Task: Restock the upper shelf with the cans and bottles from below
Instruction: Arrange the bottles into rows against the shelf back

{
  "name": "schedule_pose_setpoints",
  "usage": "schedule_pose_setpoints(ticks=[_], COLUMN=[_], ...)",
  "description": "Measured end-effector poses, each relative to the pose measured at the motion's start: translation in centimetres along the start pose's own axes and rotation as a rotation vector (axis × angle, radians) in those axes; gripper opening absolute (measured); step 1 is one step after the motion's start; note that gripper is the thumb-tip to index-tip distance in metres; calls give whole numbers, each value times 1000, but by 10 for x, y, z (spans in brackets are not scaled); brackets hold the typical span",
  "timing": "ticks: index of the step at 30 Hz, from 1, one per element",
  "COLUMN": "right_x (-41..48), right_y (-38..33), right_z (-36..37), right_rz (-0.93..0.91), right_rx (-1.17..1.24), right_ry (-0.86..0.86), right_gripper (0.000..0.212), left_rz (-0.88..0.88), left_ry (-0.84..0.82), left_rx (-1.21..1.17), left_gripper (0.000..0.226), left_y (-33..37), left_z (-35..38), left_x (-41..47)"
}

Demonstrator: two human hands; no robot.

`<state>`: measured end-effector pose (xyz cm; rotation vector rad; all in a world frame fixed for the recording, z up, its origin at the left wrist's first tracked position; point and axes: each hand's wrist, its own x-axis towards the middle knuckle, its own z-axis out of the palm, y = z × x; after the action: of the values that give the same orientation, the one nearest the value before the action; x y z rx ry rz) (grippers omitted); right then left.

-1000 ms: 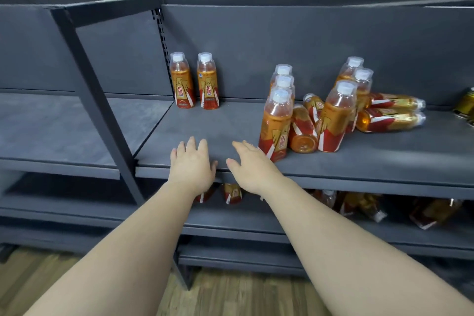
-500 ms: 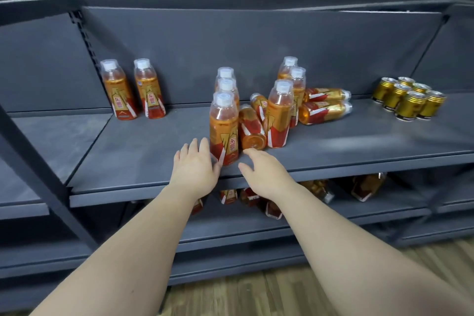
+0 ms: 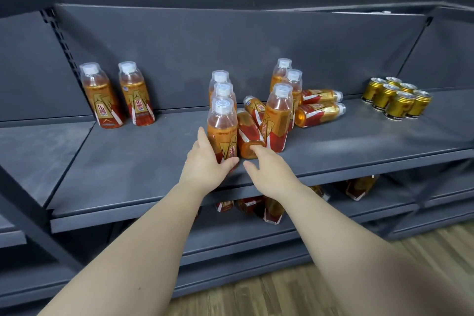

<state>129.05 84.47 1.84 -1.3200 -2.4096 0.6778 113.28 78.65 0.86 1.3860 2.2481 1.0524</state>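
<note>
Our left hand (image 3: 205, 165) grips the near bottle (image 3: 222, 131), labelled 东鹏, standing on the shelf (image 3: 123, 161). Our right hand (image 3: 268, 174), fingers loose, touches the base of a lying bottle (image 3: 250, 136) just right of it. Gold cans (image 3: 397, 100) stand far right, their writing unreadable

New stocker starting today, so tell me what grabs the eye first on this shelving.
The jumble of orange bottles in the middle of the upper shelf stands out first: some are upright, others lie on their sides. At its front, the left hand wraps the front bottle, while the right hand reaches open toward a toppled bottle beside it. A tidy cluster of gold cans sits at the right end.
</note>
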Motion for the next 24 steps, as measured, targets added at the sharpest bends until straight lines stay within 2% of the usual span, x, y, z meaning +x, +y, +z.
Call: schedule_pose_setpoints(ticks=[4, 10, 19, 24], right_x=[8, 18, 42, 61], right_y=[2, 4, -27, -40], right_z=[-4, -6, 4, 19], right_rz=[19, 64, 30, 18], right_rx=[1, -2, 40, 47], right_ry=[38, 91, 158, 187], right_gripper=[53, 54, 52, 61], left_rz=[3, -39, -74, -129], left_ry=[25, 76, 116, 143], left_rx=[-148, -224, -243, -254], left_gripper=[101, 71, 70, 73], left_y=[12, 19, -10, -24], left_z=[3, 3, -27, -44], left_x=[7, 14, 21, 31])
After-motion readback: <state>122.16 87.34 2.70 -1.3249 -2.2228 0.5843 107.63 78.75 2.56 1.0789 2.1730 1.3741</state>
